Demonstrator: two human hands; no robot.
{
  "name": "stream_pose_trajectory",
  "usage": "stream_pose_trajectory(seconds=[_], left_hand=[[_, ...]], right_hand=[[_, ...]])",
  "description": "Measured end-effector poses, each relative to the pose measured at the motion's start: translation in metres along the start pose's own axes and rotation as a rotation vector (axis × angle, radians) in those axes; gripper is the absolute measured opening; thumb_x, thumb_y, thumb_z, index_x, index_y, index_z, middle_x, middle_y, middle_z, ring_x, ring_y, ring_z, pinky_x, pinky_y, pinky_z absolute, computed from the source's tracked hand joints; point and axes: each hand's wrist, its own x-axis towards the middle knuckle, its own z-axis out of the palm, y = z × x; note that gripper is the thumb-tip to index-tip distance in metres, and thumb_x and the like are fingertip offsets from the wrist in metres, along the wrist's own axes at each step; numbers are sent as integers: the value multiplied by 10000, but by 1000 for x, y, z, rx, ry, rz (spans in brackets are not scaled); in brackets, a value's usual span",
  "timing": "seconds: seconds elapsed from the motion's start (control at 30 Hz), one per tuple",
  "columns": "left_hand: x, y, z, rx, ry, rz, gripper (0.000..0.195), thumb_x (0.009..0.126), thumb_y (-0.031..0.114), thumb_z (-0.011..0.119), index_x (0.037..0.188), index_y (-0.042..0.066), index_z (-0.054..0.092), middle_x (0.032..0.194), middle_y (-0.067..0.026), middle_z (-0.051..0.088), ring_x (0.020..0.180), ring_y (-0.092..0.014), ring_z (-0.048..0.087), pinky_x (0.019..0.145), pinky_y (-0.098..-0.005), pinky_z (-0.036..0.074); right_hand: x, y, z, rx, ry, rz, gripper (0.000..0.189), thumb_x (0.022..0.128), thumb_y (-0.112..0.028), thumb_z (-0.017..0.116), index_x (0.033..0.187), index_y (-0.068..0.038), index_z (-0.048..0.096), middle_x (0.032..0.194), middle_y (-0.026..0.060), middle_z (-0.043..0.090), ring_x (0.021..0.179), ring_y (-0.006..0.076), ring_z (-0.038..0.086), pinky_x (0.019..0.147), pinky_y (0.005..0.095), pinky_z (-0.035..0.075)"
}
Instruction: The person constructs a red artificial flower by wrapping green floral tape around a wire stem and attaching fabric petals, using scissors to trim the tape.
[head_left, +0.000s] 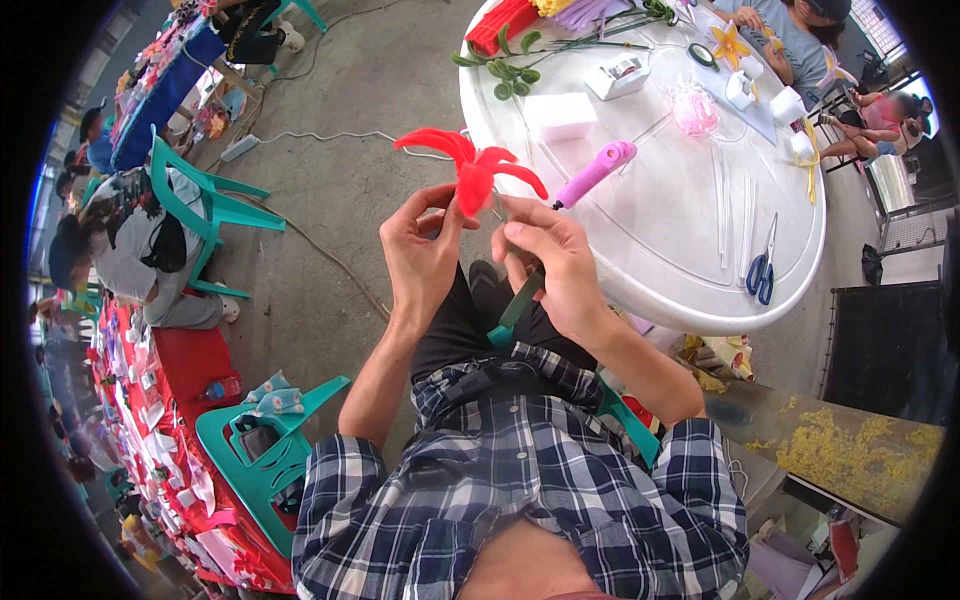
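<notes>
Between my hands is a red fuzzy flower (475, 176) with long curved petals, made of what looks like pipe cleaner. My left hand (424, 247) pinches it at its base, thumb and fingers together. Just right of it, my right hand (551, 255) grips a strip of dark green floral tape (521, 300), which hangs below the fingers beside the flower's thin stem. Close to my right hand, a pink hot glue gun (598, 174) rests on the edge of the white round table (652, 247), its dark tip towards me.
On the table lie blue-handled scissors (760, 279), clear glue sticks (748, 217), a white foam block (559, 116), a tape dispenser (618, 76), green wrapped stems (514, 79) and red pipe cleaners (499, 28). Another person (780, 37) sits across. A green chair (210, 217) stands at left.
</notes>
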Motion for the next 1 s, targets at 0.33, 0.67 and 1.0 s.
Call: stream_pose_trajectory(seconds=[0.33, 0.67, 1.0], left_hand=[[-3, 18, 10, -4, 69, -28, 181, 907, 30, 694, 1028, -101, 658, 864, -123, 711, 692, -160, 707, 610, -259, 573], [-3, 4, 11, 217, 117, 271, 162, 801, -34, 738, 962, -21, 736, 815, -98, 706, 664, -132, 679, 593, -261, 548], [-8, 13, 3, 459, 95, 491, 451, 582, -25, 740, 1029, 34, 747, 807, -95, 675, 647, -209, 651, 604, -291, 518]], right_hand=[[-19, 16, 11, -56, 24, -115, 433, 985, -102, 527, 1409, -19, 505, 856, 54, 611, 488, 45, 461, 435, 186, 330], [-32, 25, 31, -56, -47, -197, 624, 993, -52, 484, 1565, -63, 237, 910, 54, 599, 635, 44, 484, 548, 170, 401], [-37, 17, 37, -416, 11, -305, 651, 987, -41, 482, 1552, 33, 168, 907, 63, 589, 718, 68, 523, 618, 214, 444]])
